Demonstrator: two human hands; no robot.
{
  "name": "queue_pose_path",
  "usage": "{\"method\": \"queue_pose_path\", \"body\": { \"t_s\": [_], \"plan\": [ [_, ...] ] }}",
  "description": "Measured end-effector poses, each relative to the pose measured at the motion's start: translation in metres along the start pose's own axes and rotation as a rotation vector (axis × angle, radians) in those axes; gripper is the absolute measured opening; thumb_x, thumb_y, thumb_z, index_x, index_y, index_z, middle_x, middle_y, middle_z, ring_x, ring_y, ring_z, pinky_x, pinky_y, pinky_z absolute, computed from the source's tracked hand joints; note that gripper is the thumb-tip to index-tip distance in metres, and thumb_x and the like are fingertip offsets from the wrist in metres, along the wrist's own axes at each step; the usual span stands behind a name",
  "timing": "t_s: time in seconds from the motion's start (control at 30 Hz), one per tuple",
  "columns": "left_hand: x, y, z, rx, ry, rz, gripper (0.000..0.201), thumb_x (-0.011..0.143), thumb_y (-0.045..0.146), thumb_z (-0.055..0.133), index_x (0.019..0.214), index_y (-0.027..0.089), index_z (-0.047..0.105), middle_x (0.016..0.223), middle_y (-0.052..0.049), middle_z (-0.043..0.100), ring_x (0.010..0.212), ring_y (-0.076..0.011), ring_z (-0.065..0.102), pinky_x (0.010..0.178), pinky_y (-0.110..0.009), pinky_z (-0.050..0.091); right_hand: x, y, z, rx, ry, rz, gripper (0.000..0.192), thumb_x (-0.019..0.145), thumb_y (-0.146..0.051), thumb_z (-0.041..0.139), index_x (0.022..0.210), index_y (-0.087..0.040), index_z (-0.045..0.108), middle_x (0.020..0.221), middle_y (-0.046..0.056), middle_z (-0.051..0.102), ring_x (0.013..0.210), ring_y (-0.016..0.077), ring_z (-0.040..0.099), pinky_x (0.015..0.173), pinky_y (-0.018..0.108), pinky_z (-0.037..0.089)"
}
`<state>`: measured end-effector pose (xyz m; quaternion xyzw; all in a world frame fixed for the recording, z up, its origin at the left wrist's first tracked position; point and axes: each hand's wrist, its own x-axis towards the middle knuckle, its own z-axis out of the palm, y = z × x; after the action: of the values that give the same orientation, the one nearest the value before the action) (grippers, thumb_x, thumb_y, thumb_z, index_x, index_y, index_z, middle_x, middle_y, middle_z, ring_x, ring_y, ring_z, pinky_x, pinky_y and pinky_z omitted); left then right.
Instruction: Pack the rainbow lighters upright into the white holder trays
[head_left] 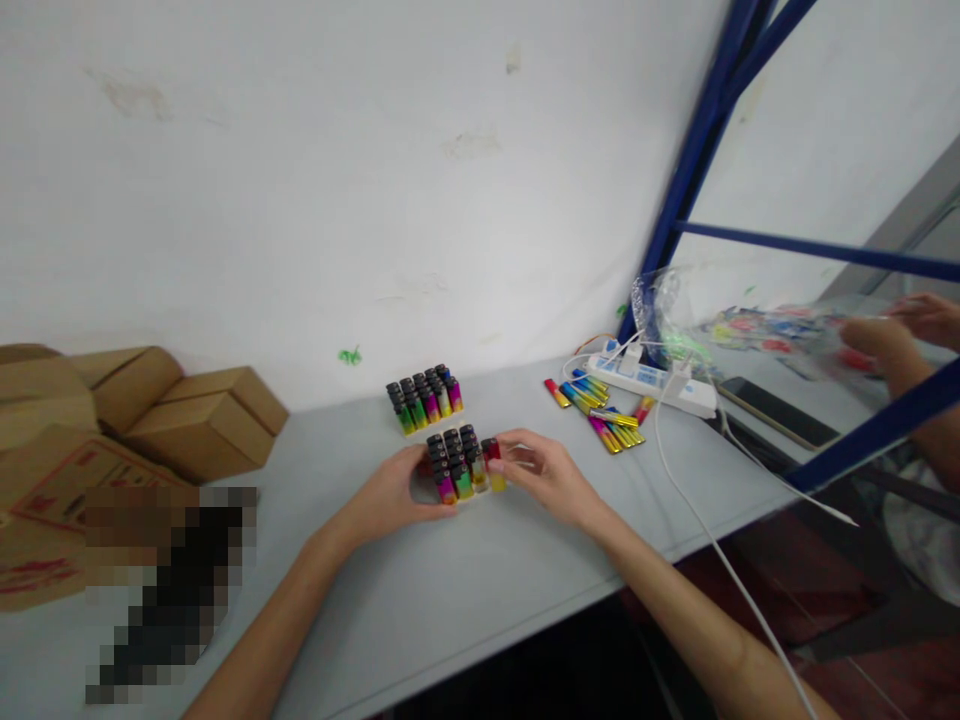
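A near set of lighters (455, 465) with black tops and coloured, see-through bodies stands upright in rows on the grey table. My left hand (388, 494) wraps its left side, thumb at the front corner and fingers behind. At the right end of the set is a red and yellow lighter (497, 480), pinched upright in the fingers of my right hand (551, 476). It stands close beside the other lighters; whether it touches them I cannot tell. Just behind, a second upright set of lighters (426, 400) stands by the wall, touched by neither hand.
Several shiny coloured sticks (600, 412) lie loose at right, near a white power strip (652, 385) with cables. Beyond are a phone (780, 412) and a blue metal frame (694, 150). Another person's hands (885, 340) hold a clear plastic bag (780, 330). Cardboard boxes (202, 420) fill the left.
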<state>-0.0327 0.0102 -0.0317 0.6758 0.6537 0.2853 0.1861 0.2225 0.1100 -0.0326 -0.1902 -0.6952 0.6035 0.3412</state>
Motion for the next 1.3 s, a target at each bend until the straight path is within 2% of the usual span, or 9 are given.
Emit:
{"method": "queue_pose_path", "body": {
  "t_s": [0.1,0.23,0.4,0.67,0.77,0.9,1.07,1.2,1.3],
  "plan": [
    [0.0,0.0,0.0,0.003,0.0,-0.001,0.06,0.065,0.045,0.093,0.115,0.019,0.071,0.112,-0.01,0.078,0.099,-0.034,0.072,0.089,-0.048,0.062,0.002,0.006,0.0,-0.159,0.026,-0.068,0.038,0.089,-0.05,0.082,0.111,-0.02,0.076,0.104,0.008,0.08,0.096,0.0238,0.076,0.093,0.039,0.061],
    [0.0,-0.001,0.0,-0.007,0.009,-0.004,0.059,0.063,0.048,0.093,0.111,0.02,0.073,0.109,-0.009,0.078,0.097,-0.0343,0.072,0.087,-0.047,0.062,0.001,0.005,-0.003,-0.325,-0.013,-0.135,0.031,0.094,-0.045,0.078,0.113,-0.021,0.079,0.104,0.009,0.082,0.091,0.0236,0.078,0.088,0.037,0.062],
    [0.0,0.001,-0.001,-0.011,0.01,-0.003,0.058,0.062,0.049,0.094,0.11,0.023,0.073,0.108,-0.01,0.078,0.097,-0.0349,0.072,0.086,-0.046,0.062,0.005,-0.009,-0.009,-0.479,-0.147,-0.213,0.023,0.098,-0.036,0.075,0.114,-0.019,0.079,0.109,0.01,0.082,0.092,0.0234,0.078,0.09,0.035,0.061],
    [0.0,-0.002,0.001,0.007,0.006,-0.006,0.06,0.062,0.048,0.095,0.111,0.023,0.072,0.11,-0.01,0.079,0.099,-0.0362,0.073,0.087,-0.046,0.062,0.026,-0.031,-0.014,-0.671,-0.369,-0.171,0.014,0.096,-0.023,0.076,0.108,-0.017,0.079,0.099,0.01,0.082,0.087,0.0238,0.077,0.084,0.032,0.057],
    [0.0,-0.002,0.001,-0.008,-0.002,-0.01,0.06,0.064,0.045,0.094,0.115,0.021,0.072,0.113,-0.01,0.079,0.1,-0.0354,0.073,0.089,-0.046,0.062,0.023,-0.025,-0.007,-0.621,-0.315,-0.107,0.009,0.094,-0.022,0.078,0.102,-0.018,0.076,0.094,0.007,0.081,0.085,0.0226,0.076,0.083,0.032,0.057],
    [0.0,0.001,0.0,-0.026,0.005,-0.02,0.062,0.063,0.044,0.094,0.117,0.021,0.072,0.118,-0.01,0.079,0.105,-0.0355,0.073,0.094,-0.048,0.062,0.011,-0.012,0.003,-0.445,-0.117,-0.036,0.02,0.09,-0.025,0.083,0.102,-0.022,0.067,0.089,0.003,0.078,0.082,0.0202,0.075,0.08,0.032,0.06],
    [-0.001,0.002,-0.002,-0.051,0.006,-0.029,0.062,0.064,0.04,0.093,0.119,0.02,0.072,0.119,-0.011,0.079,0.106,-0.0367,0.074,0.096,-0.051,0.062,0.004,-0.005,0.008,-0.549,-0.115,-0.096,0.013,0.093,-0.023,0.08,0.096,-0.02,0.068,0.091,0.006,0.077,0.082,0.0201,0.073,0.077,0.031,0.056],
    [0.0,0.001,-0.003,-0.066,0.013,-0.035,0.064,0.062,0.04,0.094,0.119,0.021,0.072,0.12,-0.012,0.079,0.109,-0.0392,0.074,0.097,-0.052,0.062,0.009,-0.01,-0.009,-0.658,-0.157,-0.16,0.017,0.091,-0.028,0.084,0.1,-0.018,0.073,0.097,0.008,0.078,0.086,0.0209,0.074,0.08,0.031,0.056],
    [0.0,0.001,-0.002,-0.059,0.01,-0.034,0.06,0.063,0.041,0.093,0.115,0.021,0.072,0.117,-0.012,0.079,0.106,-0.0387,0.074,0.094,-0.052,0.062,0.025,-0.018,-0.038,-0.829,-0.076,-0.088,0.015,0.097,-0.029,0.078,0.104,-0.016,0.076,0.1,0.009,0.08,0.092,0.0215,0.075,0.087,0.031,0.056]
  ]
}}
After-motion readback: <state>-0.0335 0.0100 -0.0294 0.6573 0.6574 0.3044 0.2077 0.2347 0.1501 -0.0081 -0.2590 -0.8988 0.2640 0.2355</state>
